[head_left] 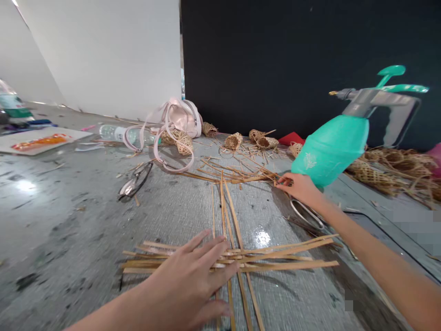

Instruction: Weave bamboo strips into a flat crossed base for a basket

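Note:
Flat bamboo strips (285, 265) cross one another in a loosely woven lattice on the table in front of me. My left hand (198, 271) lies over the crossing with its fingers spread, pressing on the strips and hiding part of the weave. Farther off, beyond the lattice, is a loose bundle of bamboo strips (237, 177). At the right end of that bundle my right hand (298, 186) has its fingertips pinched together on a strip end. Beneath the right wrist are scissors (306, 214), partly covered by the arm.
A turquoise spray bottle (330, 147) stands just beyond my right hand. Small woven baskets (233, 141) lie along the back, with more woven pieces (379, 170) at right. Eyeglasses (134, 181), a pink bag (182, 119) and a plastic bottle (113, 133) are at left.

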Available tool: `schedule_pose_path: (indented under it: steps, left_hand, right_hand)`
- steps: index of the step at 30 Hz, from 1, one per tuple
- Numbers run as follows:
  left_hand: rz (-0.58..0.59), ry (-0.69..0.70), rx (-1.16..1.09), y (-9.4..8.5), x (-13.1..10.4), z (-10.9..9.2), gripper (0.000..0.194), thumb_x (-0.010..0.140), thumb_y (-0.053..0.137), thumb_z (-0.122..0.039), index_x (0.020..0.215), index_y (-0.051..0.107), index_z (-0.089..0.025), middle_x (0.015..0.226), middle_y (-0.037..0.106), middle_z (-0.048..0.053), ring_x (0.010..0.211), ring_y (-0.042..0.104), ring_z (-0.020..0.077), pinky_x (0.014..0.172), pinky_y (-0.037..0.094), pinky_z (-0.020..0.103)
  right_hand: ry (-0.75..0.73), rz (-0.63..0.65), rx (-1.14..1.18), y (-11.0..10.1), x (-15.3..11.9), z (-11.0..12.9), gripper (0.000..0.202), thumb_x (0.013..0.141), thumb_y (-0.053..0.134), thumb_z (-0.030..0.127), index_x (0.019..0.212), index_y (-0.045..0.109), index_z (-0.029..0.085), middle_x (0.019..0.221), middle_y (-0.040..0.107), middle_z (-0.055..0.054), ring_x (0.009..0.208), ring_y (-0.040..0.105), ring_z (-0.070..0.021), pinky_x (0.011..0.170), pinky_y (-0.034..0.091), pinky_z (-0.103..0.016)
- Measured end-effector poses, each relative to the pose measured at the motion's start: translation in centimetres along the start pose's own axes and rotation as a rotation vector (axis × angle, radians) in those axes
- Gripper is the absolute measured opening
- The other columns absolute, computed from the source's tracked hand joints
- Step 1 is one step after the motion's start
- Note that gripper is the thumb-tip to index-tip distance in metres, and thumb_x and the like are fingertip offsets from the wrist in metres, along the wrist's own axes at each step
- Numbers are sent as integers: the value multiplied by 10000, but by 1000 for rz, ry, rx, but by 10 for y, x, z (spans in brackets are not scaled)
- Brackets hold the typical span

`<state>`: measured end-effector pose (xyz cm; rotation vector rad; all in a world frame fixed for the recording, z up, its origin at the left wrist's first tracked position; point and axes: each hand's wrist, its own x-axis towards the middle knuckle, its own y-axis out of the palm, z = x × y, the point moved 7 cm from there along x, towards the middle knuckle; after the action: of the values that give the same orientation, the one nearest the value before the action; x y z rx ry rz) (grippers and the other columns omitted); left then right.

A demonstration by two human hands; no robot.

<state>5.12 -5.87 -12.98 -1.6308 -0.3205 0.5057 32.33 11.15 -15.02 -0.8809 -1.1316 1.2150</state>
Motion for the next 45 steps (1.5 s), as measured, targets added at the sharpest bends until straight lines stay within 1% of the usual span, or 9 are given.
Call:
schedule_pose_path:
  steps: [6, 10, 16, 21, 24, 31, 33, 37, 45]
  left_hand:
    - [-35, -11, -80, -3, 0, 2, 544, 801, 629, -368, 1286, 464, -185, 1322, 460, 138, 1214, 422, 320, 981, 383, 477]
    - [20, -9, -77, -5, 3, 1, 541, 810, 618, -364, 1292, 458, -175, 1319, 457, 152, 1210, 425, 321, 970, 394, 477]
    - [71, -29, -14, -5, 2, -1, 578, 816, 605, -391, 1323, 413, -189, 1353, 402, 160, 1221, 403, 329, 927, 438, 467]
    - [106, -19, -50, -2, 1, -1, 586, 827, 578, -430, 1329, 404, -182, 1352, 413, 162, 1244, 375, 314, 983, 379, 467]
    - [85, -30, -87, 1, 1, 0, 574, 836, 560, -441, 1329, 404, -192, 1357, 413, 154, 1257, 358, 305, 998, 358, 467]
    - [40, -44, -96, 0, 1, 1, 585, 814, 587, -443, 1319, 418, -205, 1335, 447, 150, 1234, 397, 312, 998, 348, 492]
    - [54, -37, -95, 1, 1, 1, 585, 822, 570, -452, 1327, 406, -206, 1342, 438, 151, 1236, 396, 310, 1001, 339, 498]
    - [42, -39, -120, 1, 1, 1, 591, 822, 578, -436, 1336, 389, -212, 1358, 415, 154, 1253, 366, 318, 996, 332, 516]
    - [9, -46, -144, 7, -2, 4, 575, 838, 533, -477, 1336, 391, -227, 1384, 381, 143, 1252, 372, 317, 976, 361, 507]
  right_hand:
    - [50, 35, 108, -31, 20, -18, 285, 875, 503, 352, 1081, 545, 160, 1069, 562, -57, 895, 566, -170, 761, 485, -366]
    - [-47, 78, 179, -52, 33, -1, 280, 878, 499, 343, 1090, 540, 166, 1095, 555, -67, 925, 559, -171, 788, 476, -381]
    - [-239, 283, 194, 0, 43, 65, 285, 868, 519, 333, 1092, 542, 159, 1107, 552, -68, 939, 558, -177, 793, 475, -389]
    - [-238, 261, 115, 26, 41, 79, 262, 869, 515, 341, 1057, 560, 165, 1067, 568, -56, 882, 567, -161, 753, 487, -353]
    - [-223, 149, 99, 7, 38, 74, 243, 867, 518, 342, 1013, 571, 156, 1008, 584, -45, 832, 573, -145, 721, 490, -333]
    - [-202, -254, 200, -79, 14, 81, 242, 757, 611, 422, 803, 642, 187, 567, 532, 24, 522, 488, -127, 492, 375, -266]
    - [-203, -324, 236, -95, 2, 87, 237, 722, 629, 427, 821, 642, 211, 592, 566, 13, 552, 518, -149, 507, 376, -277]
    - [-230, -318, 253, -103, -19, 97, 202, 713, 612, 394, 841, 656, 244, 801, 656, -5, 658, 570, -164, 579, 411, -289]
    - [-186, -279, 173, -99, -38, 90, 185, 702, 588, 387, 761, 686, 242, 565, 583, -1, 472, 450, -136, 461, 312, -288]
